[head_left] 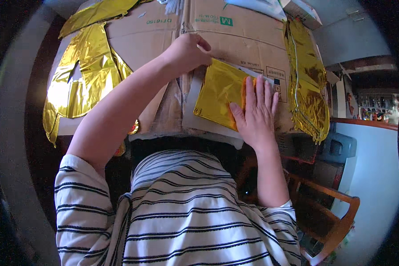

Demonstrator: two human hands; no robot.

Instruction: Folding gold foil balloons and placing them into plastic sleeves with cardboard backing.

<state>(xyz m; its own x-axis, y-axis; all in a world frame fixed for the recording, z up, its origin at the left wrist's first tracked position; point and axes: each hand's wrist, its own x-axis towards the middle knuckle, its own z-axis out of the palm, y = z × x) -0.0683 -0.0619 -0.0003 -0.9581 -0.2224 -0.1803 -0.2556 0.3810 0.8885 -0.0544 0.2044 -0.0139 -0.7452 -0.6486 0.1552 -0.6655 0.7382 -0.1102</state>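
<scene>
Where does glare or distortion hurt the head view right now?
Head view: glare whites out part of the gold foil at left; head view: fisheye bending bows the creases in the cardboard, and the corners go black; head view: the folded gold foil shows only mild sheen.

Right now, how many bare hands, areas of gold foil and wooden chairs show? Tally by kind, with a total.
Bare hands: 2 (left hand, right hand)
Gold foil areas: 3 (left foil, middle foil, right foil; layers cannot be counted)
Wooden chair: 1
Total: 6
</scene>
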